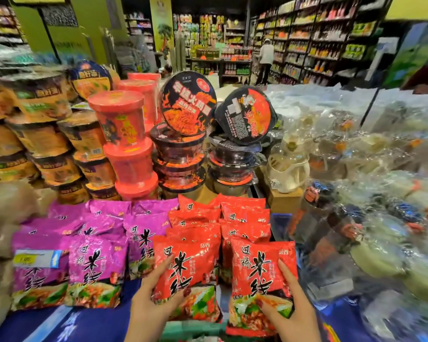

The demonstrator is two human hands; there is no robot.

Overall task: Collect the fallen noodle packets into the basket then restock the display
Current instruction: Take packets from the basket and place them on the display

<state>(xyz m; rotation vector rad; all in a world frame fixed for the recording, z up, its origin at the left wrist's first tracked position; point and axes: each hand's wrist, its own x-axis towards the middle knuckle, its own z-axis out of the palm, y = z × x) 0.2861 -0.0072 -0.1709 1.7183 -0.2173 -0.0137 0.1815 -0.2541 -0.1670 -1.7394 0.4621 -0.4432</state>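
Head view: two red noodle packets stand side by side at the front of the display, one in each hand. The left hand [153, 299] grips the left packet [183, 257], fingers along its left edge and thumb curled over the printed front. The right hand [292, 309] grips the right packet [260, 267] the same way, by its lower right corner. Both packets are upright with the long axis running top to bottom, top seams up and away from the person, and the black lettering faces the camera.

The hands cover each packet's lower outer corner, and the wrists are cut off by the bottom edge. A green strip [190, 329] shows below the packets, too cropped to identify.

Behind the two stand more red packets [242, 215] in overlapping rows, fronts forward. Just left are purple packets [94, 265] in like rows, one partly hidden by a price tag [35, 259]. All rest on a blue worktop [94, 324].

Further back rise stacks of red tubs [129, 164] and black bowls [181, 154], topped by two bowls tipped lid-forward [188, 102]. To the right, clear-wrapped goods [371, 169] are smeared by blur and hard to make out. A person [266, 60] stands in the far aisle.
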